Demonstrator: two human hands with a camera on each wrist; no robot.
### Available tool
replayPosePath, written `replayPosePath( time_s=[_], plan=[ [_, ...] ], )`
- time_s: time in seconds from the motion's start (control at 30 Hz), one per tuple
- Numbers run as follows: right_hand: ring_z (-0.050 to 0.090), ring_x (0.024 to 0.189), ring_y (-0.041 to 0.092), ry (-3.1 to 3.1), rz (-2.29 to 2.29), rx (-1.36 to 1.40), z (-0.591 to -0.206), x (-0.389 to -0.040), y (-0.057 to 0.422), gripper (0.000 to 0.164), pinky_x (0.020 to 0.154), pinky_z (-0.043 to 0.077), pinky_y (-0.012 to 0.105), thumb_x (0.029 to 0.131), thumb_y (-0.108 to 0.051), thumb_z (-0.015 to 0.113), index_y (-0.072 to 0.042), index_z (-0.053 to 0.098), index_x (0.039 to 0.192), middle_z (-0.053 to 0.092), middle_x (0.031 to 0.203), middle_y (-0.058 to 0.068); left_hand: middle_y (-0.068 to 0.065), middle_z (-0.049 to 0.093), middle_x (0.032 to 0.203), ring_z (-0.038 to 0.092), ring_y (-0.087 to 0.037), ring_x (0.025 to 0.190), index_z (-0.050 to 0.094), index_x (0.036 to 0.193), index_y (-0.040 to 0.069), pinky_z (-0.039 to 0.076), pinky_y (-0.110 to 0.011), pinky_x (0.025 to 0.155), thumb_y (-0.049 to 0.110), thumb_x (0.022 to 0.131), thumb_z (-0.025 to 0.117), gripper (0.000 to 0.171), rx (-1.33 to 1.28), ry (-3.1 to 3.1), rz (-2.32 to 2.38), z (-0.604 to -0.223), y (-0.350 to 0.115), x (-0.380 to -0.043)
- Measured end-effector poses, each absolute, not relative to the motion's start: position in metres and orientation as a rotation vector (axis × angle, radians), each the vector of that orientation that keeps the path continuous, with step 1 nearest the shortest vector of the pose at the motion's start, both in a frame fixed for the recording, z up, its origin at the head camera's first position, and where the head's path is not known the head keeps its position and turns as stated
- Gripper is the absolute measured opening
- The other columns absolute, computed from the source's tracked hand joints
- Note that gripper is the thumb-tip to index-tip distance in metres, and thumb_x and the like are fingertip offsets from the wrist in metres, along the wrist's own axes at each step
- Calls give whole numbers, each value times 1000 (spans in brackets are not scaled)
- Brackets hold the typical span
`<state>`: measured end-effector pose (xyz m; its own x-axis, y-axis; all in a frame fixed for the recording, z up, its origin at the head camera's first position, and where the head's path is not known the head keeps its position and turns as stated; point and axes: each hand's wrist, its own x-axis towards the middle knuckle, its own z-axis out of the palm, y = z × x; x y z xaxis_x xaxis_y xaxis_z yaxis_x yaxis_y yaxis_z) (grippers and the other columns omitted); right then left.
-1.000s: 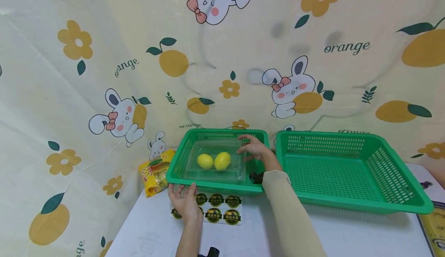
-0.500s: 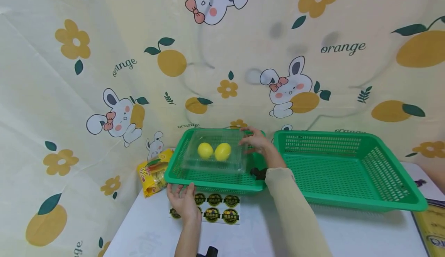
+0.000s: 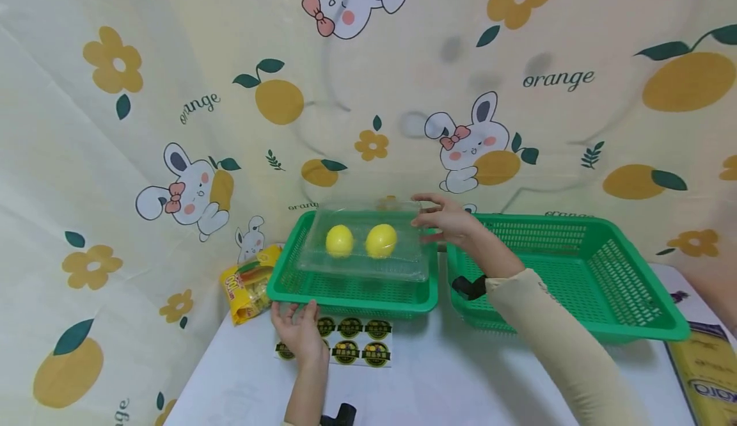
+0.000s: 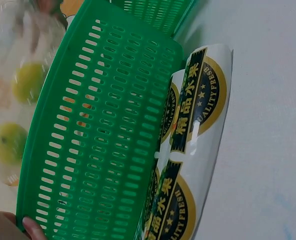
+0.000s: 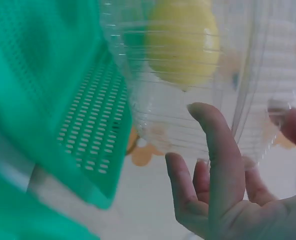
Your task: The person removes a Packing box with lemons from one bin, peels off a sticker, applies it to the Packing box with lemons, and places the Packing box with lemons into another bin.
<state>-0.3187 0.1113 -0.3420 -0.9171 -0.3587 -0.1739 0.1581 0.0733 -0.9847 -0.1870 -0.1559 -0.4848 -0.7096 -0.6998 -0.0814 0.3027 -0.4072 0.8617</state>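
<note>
Head view: The right hand (image 3: 451, 222) grips the right side of a clear plastic box (image 3: 363, 268), fingers curled about its edge, holding it over the left green basket (image 3: 352, 300) with two yellow lemons (image 3: 380, 241) inside. The left hand (image 3: 299, 334), fingers loosely apart, touches that basket's front rim. A sheet of round stickers (image 3: 348, 339) lies on the white table (image 3: 426, 375) in front, a yellow packet (image 3: 250, 285) sits to the left, and a second green basket (image 3: 576, 266) stands to the right

Left wrist view: A fingertip shows at the basket's rim; the stickers, marked "QUALITY FRESH," lie along its slotted wall

Right wrist view: Fingers are set around the box's end, one lemon showing through the ridged plastic
</note>
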Motion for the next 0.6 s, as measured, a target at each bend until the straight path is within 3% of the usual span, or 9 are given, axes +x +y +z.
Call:
replayPosePath(
  time_s=[0.2, 0.33, 0.5, 0.6],
  plan=[
    [54, 106, 29, 2038, -1839, -209, -327, -283, 153, 58, 81, 59, 40, 99, 1, 55, -9, 34, 152, 39, 127, 20, -10, 38, 116, 52, -13, 84, 17, 157, 14, 55, -22, 78, -7, 95, 61, 79, 587, -1191, -2137, -487, -156, -188],
    [54, 109, 30, 2117, -1777, -218, -322, -249, 183, 64, 86, 58, 46, 98, -2, 59, -8, 31, 154, 35, 139, 26, -10, 38, 116, 51, -13, 85, 16, 158, 13, 54, -21, 77, -7, 95, 61, 80, 591, -1188, -2144, -487, -154, -188],
    [56, 116, 35, 2191, -1748, -261, -329, -200, 221, 66, 83, 58, 49, 97, -8, 63, -6, 30, 154, 30, 148, 31, -10, 38, 116, 51, -13, 84, 16, 158, 13, 54, -20, 76, -9, 94, 61, 81, 583, -1165, -2145, -487, -155, -188],
    [59, 115, 29, 2201, -1749, -283, -340, -176, 242, 62, 82, 58, 50, 99, -10, 62, -11, 34, 154, 32, 147, 31, -10, 38, 115, 52, -13, 83, 18, 157, 13, 54, -20, 75, -9, 93, 61, 80, 587, -1154, -2140, -486, -156, -188]
  ],
)
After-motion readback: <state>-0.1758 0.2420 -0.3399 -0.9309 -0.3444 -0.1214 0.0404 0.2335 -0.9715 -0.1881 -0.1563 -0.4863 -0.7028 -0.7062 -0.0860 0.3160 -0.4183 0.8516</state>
